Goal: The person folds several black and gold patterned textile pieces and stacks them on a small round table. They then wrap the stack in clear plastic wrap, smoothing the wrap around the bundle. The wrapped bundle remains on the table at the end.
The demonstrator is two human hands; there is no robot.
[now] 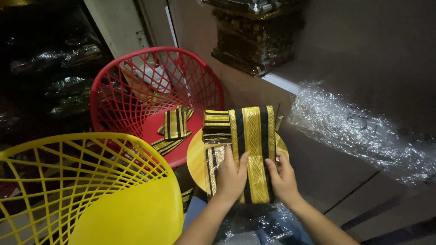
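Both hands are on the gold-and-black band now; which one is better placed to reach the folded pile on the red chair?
Left, probably. The left hand grips the band on the side nearer the red chair, where the folded pile lies. The right hand would have to cross over the band.

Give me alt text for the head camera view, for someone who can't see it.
Two bare hands, left hand and right hand, hold a folded black-and-gold patterned band upright over a small round yellow stool. More folded bands lie on a red lattice-back chair, beside a yellow lattice-back chair.
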